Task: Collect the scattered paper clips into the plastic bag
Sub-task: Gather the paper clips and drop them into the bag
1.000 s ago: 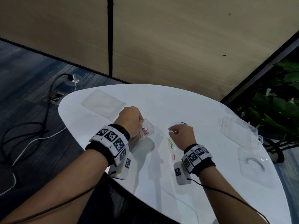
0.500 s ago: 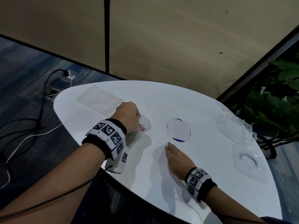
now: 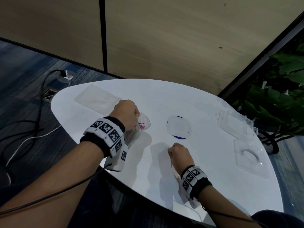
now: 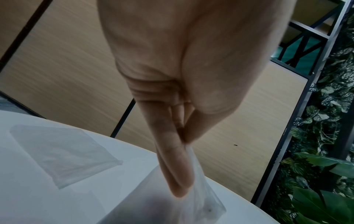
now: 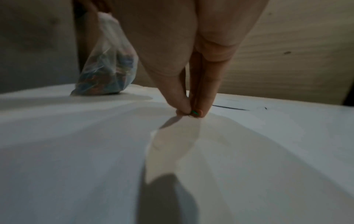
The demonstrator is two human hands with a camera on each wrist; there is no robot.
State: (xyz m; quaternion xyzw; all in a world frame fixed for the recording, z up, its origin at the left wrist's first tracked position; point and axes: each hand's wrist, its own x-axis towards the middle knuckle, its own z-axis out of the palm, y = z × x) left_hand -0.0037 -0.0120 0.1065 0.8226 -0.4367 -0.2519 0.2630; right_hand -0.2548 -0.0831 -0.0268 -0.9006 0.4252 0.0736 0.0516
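Note:
My left hand (image 3: 126, 112) pinches the top edge of a clear plastic bag (image 3: 141, 127) between thumb and fingers (image 4: 172, 174); the bag hangs down to the white table (image 3: 205, 170) with several coloured paper clips (image 5: 107, 75) inside. My right hand (image 3: 178, 153) is low over the table near its front, curled, and its fingertips (image 5: 184, 106) pinch a green paper clip (image 5: 195, 112) right at the surface. No other loose clips show on the table.
A flat empty plastic bag (image 3: 97, 99) lies at the table's back left. A round clear lid with a blue rim (image 3: 179, 127) sits mid-table. Two clear plastic trays (image 3: 235, 127) (image 3: 250, 157) lie on the right. Plants stand beyond the right edge, cables on the floor at left.
My right hand drew back from beside the round lid toward the table's front and closed its fingertips on the green clip. The loose clips seen earlier are covered or gone. The left hand keeps holding the bag.

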